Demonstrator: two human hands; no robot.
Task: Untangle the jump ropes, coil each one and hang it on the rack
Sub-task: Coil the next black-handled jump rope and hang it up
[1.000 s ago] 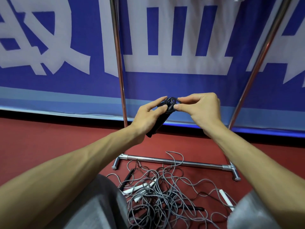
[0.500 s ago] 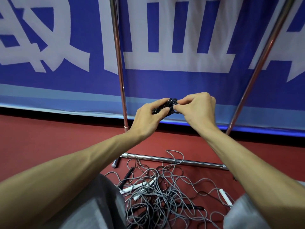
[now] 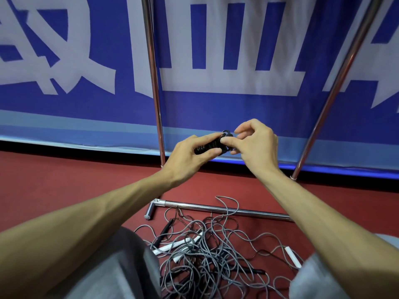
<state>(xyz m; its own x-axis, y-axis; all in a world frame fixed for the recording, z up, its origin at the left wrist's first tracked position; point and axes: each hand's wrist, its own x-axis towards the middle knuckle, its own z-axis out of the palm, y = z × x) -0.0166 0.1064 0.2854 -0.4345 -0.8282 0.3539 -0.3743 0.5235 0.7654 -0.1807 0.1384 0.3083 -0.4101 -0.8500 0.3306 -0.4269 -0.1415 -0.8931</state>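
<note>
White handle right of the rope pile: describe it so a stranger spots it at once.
On the red floor, in front of the rack's chrome base bar, lies a tangle of grey ropes. At its right edge sits a white handle, alone; the other white handles lie under cords on the left.

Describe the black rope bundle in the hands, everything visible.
The black rope bundle is small, dark and compact: a ribbed-looking body with thin cord loops at its right end. Material unclear, maybe rubber or plastic. It lies roughly level, right end slightly higher, held in the air before the blue banner. The left hand grips the body; the right hand pinches the loops. Fingers hide much of it.
</note>
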